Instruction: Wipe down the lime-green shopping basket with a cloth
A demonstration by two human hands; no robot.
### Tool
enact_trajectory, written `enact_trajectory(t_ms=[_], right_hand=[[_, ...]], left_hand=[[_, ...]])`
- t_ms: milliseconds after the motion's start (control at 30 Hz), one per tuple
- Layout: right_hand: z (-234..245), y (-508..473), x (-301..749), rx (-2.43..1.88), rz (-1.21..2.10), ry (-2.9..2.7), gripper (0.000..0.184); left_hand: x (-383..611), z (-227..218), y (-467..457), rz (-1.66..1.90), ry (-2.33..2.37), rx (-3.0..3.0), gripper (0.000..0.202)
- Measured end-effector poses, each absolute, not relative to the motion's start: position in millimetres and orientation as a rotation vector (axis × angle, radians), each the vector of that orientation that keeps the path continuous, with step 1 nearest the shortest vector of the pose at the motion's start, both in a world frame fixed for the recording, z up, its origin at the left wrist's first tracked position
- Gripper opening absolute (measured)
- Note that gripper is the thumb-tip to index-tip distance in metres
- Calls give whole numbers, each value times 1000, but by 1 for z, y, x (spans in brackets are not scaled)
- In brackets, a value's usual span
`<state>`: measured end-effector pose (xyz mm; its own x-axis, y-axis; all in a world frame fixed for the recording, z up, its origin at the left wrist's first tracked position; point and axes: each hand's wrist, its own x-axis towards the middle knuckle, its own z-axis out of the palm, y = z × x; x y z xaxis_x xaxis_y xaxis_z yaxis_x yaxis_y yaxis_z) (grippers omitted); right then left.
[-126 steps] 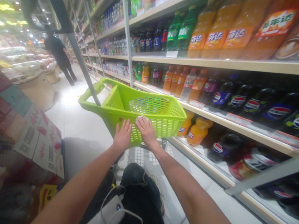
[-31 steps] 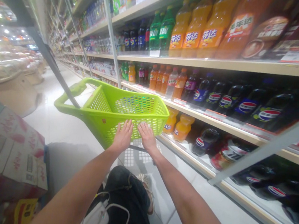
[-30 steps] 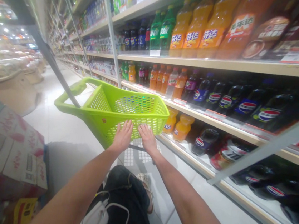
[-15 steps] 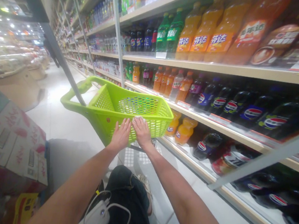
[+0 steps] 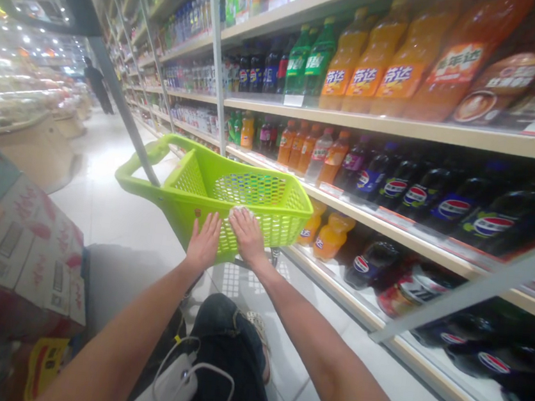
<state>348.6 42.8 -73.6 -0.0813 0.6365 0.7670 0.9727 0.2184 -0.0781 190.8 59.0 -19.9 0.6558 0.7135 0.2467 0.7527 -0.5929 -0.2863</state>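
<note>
A lime-green shopping cart basket [image 5: 268, 195] with perforated walls is in front of me. The fingers of my left hand [image 5: 204, 240] lie flat and stretched out on its near wall, below the rim. Beside it, my right hand [image 5: 248, 232] presses a small white wipe [image 5: 235, 211] against the same wall, just under the rim. Most of the wipe is hidden beneath the fingers, and I cannot tell whether it is cloth or paper. The two hands are slightly apart.
Shelves [image 5: 401, 127] of soda bottles run along the right. Printed cartons [image 5: 35, 245] are stacked at the left. A grey pole [image 5: 123, 113] slants up from the cart's handle. A white power bank [image 5: 174, 383] with a cable rests at my lap. Down the aisle stands a person [image 5: 97, 86].
Both hands have slid left along the basket's near wall, the right one with the wipe. The gap between them has grown a little. A person has come into view down the aisle.
</note>
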Motion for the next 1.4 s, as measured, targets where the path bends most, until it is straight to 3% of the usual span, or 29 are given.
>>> enact_trajectory(t_ms=[333,633,933,1233,1400], right_hand=[[-128,39,349,-1535,-532,-1891,41],[-52,62,322,-1420,-547,-1820,43],[-101,49,319,-1467,-456,-1970,46],[-38,70,277,-1290,-554,-1858,44],[-59,79,283,-1334,-518,-1921,43]], left_hand=[[169,-22,60,-181,-1176,-2510,60],[153,-6,67,-229,-1195,-2472,58],[139,-14,63,-213,-1137,-2488,57],[115,-8,72,-315,-1155,-2416,57],[106,-3,72,-275,-1187,-2443,58]])
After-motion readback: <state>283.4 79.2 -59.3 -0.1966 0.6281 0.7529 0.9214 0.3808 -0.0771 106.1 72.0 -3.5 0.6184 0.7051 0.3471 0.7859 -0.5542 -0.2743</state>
